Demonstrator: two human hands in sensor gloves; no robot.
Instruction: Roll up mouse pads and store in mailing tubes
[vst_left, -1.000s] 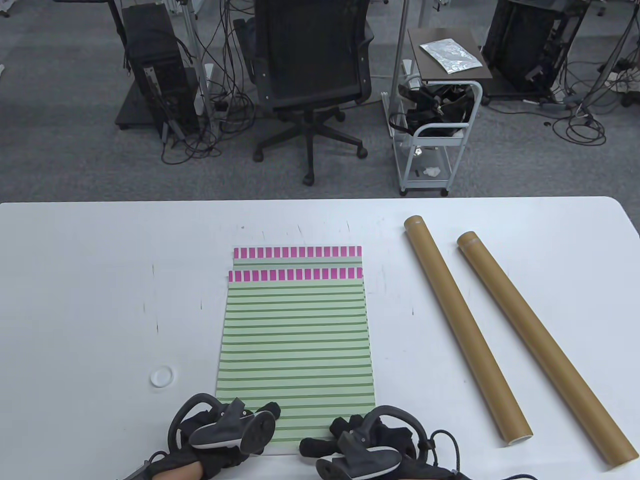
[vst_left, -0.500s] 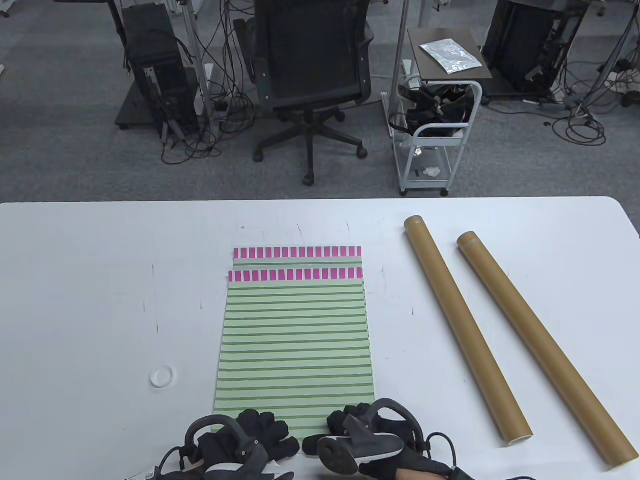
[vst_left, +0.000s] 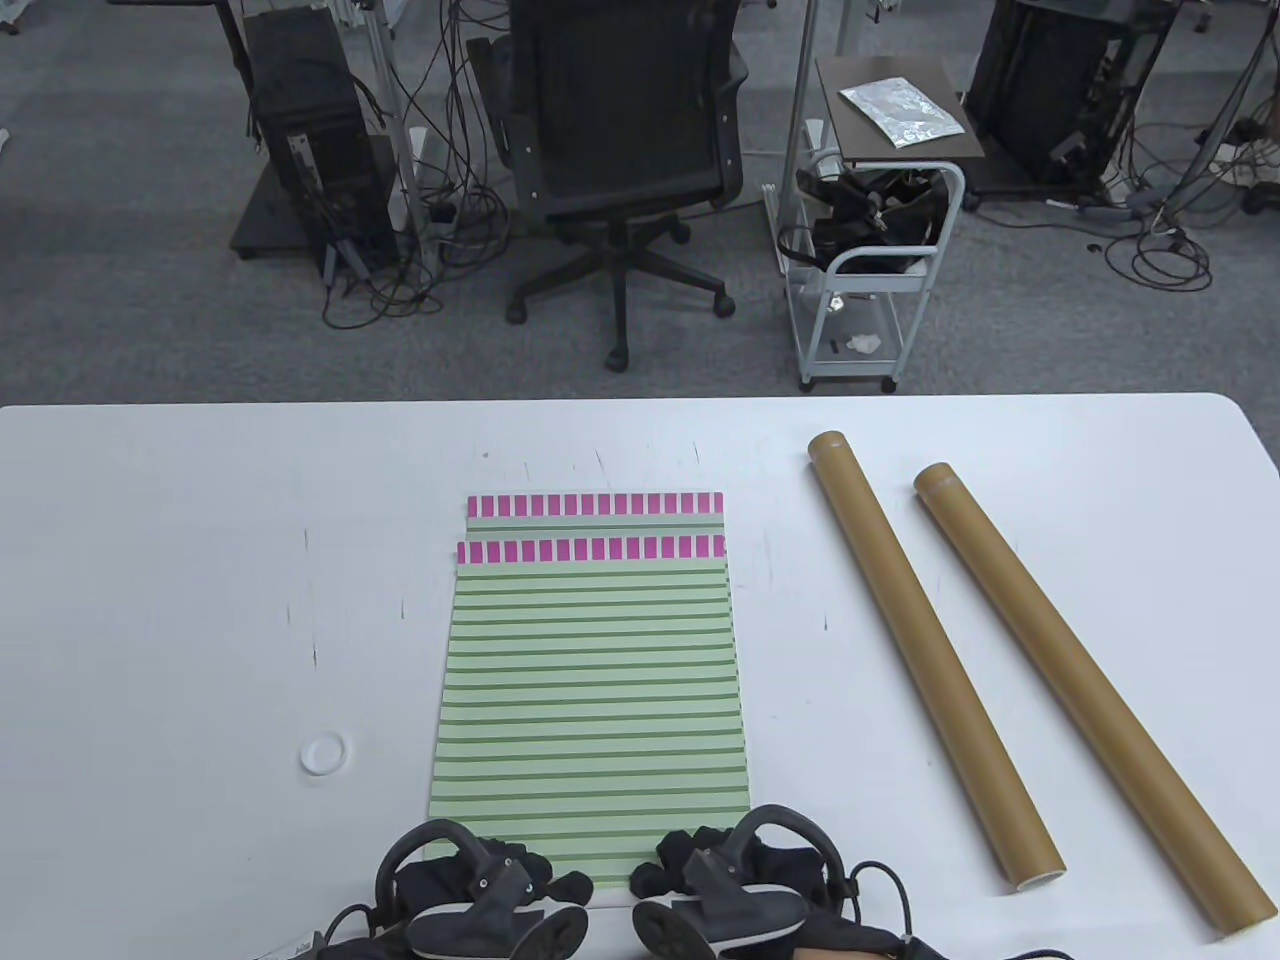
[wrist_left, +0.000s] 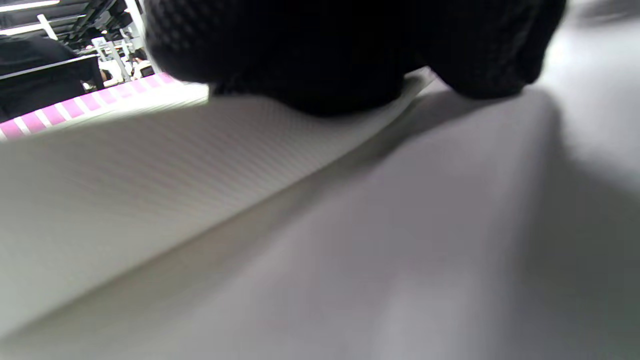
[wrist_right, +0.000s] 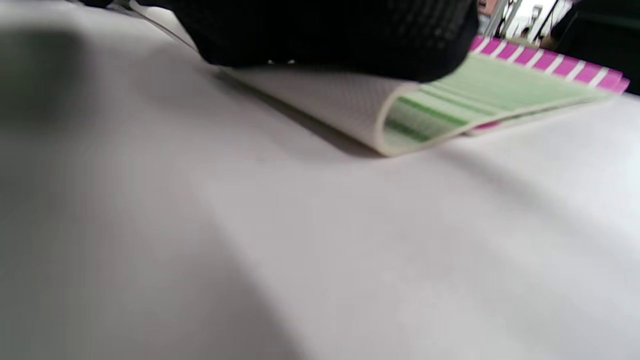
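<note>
1. The left hand (vst_left: 480, 885) sits at the near edge of the top pad (vst_left: 592, 700), its fingers (wrist_left: 345, 55) curled over the folded-up near edge; the left wrist view shows the pad's white textured underside turned up beneath the glove.
2. The right hand (vst_left: 730, 875) sits beside it at the pad's near right corner, fingers (wrist_right: 325, 30) curled over the fold; in the right wrist view the near end is bent back over the striped face in a first tight turn, white underside outward.
3. Both hands press and hold this starting roll; the trackers on their backs hide most of the fingers in the table view.
4. The top pad, green-striped with a pink-checked far end, otherwise lies flat at the table's (vst_left: 180, 560) middle; a second pad (vst_left: 595, 508) lies under it, only its far pink strip and a sliver of green showing past the top pad's far end.
5. Two tubes lie well to the right of the pads, side by side and slanting from far-left to near-right: the left tube (vst_left: 930, 655) and the right tube (vst_left: 1085, 695); they do not touch each other.
6. A white cap (vst_left: 324, 752) lies on the table left of the pads, apart from them.
7. Beyond the table stand a chair (vst_left: 620, 130) and a cart (vst_left: 880, 230).
</note>
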